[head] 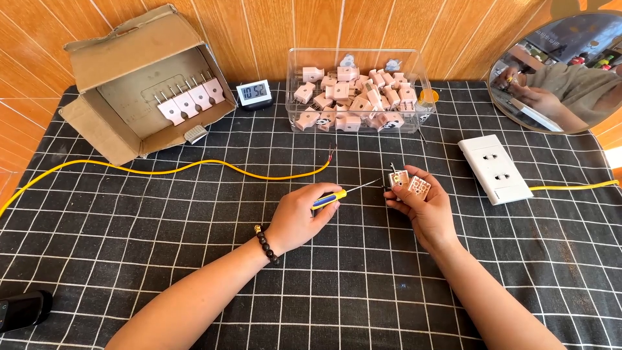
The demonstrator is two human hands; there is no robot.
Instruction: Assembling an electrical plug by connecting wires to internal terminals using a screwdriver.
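Head view: my left hand (297, 217) is closed around a yellow-and-blue screwdriver (337, 196), its tip pointing toward 3 o'clock at the pink plug (409, 185) clamped in my right hand (424, 210), near the table's (363, 291) middle. At 12 o'clock I see a clear box (357, 94) of pink plugs, at 10 a yellow wire (194, 168), and at 2 a white socket (495, 168).
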